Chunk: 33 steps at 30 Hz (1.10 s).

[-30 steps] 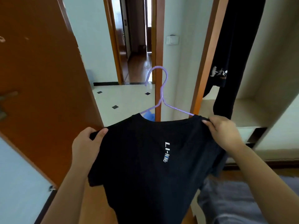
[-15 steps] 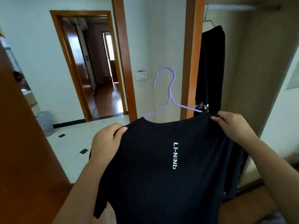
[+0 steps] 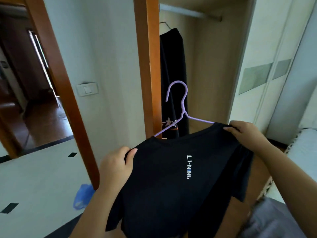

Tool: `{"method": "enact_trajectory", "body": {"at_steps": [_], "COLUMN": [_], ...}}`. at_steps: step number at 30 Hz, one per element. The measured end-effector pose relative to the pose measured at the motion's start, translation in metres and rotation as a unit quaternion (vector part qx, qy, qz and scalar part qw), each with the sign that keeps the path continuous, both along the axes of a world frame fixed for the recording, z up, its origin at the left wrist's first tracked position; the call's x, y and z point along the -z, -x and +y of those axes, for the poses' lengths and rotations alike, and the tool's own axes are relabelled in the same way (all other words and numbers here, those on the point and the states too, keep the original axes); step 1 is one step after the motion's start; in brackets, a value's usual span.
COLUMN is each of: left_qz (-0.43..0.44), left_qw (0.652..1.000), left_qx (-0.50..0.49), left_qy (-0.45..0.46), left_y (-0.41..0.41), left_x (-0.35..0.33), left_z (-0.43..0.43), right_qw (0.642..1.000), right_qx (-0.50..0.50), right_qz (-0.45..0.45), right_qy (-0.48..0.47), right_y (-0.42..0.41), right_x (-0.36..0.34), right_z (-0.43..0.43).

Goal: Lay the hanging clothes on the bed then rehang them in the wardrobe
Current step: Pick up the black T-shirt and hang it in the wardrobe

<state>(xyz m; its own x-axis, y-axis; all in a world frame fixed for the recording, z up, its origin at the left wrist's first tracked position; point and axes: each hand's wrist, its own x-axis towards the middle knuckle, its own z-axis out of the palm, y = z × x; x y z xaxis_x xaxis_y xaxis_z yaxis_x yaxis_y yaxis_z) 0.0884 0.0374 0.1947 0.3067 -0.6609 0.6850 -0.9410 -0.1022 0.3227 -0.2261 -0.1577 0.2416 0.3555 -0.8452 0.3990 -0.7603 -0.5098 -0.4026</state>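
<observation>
Nearest, at the lower right corner, lies some grey cloth. It may be the bed's edge, but that cannot be told.

Just above it, both hands hold up a black T-shirt by its shoulders. The left hand pinches one shoulder, thumb on the front and fingers tucked behind the fabric. The right hand curls its fingers over the other shoulder seam. Gripping both ends likely keeps the shirt spread and square on its purple hanger, so it does not slide off one arm. The hanger's wires run in under the collar and its hook stands free above the neckline, tilted toward the wardrobe. With neither hand on the hook, it is free to catch the rail.

Beyond the hook, inside the open wardrobe, a black garment hangs from a thin wire hanger at the left end of the rail. That suggests rehanging is under way. The rail to its right is bare, so the shirt would need lifting well up to reach it.

Off to the left, a blue plastic bag lies on the tiled floor by the orange door frame, with a light switch on the wall behind.
</observation>
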Motion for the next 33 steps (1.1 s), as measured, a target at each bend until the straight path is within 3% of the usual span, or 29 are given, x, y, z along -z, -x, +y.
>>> {"method": "enact_trajectory", "body": {"at_steps": [12, 16, 22, 27, 29, 31, 33], "left_qz": [0.059, 0.044, 0.054, 0.098, 0.116, 0.126, 0.133], "left_qw": [0.979, 0.963, 0.957, 0.955, 0.954, 0.954, 0.955], "left_qx": [0.191, 0.250, 0.282, 0.281, 0.277, 0.271, 0.263], "left_qy": [-0.046, -0.092, -0.046, -0.018, -0.012, -0.023, -0.036], "left_y": [0.101, 0.117, 0.114, 0.104, 0.098, 0.094, 0.091], "left_x": [0.027, 0.036, 0.032, 0.029, 0.031, 0.036, 0.041], "left_z": [-0.179, -0.217, -0.264, -0.295, -0.305, -0.313, -0.319], "right_qw": [0.978, 0.949, 0.896, 0.895, 0.895, 0.867, 0.853], "right_qx": [0.209, 0.302, 0.398, 0.367, 0.330, 0.287, 0.256], "right_qz": [0.011, 0.007, 0.005, -0.058, -0.138, -0.263, -0.313], "right_qy": [-0.018, -0.088, -0.195, -0.246, -0.266, -0.311, -0.332], "right_y": [0.138, 0.173, 0.164, 0.103, 0.075, 0.048, 0.024], "right_x": [0.010, 0.020, 0.037, 0.028, 0.027, 0.026, 0.026], "right_z": [-0.080, -0.079, -0.085, -0.105, -0.114, -0.122, -0.134]}}
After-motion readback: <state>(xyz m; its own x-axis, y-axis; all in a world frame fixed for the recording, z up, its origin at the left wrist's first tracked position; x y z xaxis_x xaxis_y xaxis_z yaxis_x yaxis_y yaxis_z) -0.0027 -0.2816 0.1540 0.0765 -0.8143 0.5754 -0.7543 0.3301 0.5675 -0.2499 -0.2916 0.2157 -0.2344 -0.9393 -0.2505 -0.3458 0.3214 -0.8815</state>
